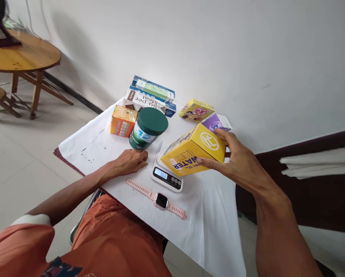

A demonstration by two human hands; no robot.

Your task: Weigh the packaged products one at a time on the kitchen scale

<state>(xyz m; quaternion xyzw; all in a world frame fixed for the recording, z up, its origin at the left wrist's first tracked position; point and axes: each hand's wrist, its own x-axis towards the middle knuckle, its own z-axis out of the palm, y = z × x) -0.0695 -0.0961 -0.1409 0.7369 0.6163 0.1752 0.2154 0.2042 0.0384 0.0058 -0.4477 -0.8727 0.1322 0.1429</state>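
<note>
My right hand (233,159) grips a yellow box (194,150) printed "WATER", thumb on its near side and fingers at its far side. The box leans over a white digital kitchen scale (166,179), hiding most of its plate; the lit display appears to read 363. Whether the box bears on the plate, I cannot tell. My left hand (133,159) rests on the white-covered table, its fingers curled in a loose fist with nothing visible in them. Just beyond it stands a green tub (149,127) with a dark green lid. A pink-strapped smartwatch (161,200) lies in front of the scale.
Behind the tub are an orange box (123,121), a white "Su-per Meal" box (143,100) and a blue-green carton (155,88). A small yellow box (197,110) and a purple box (217,122) stand near the wall. A round wooden table (36,52) is at far left.
</note>
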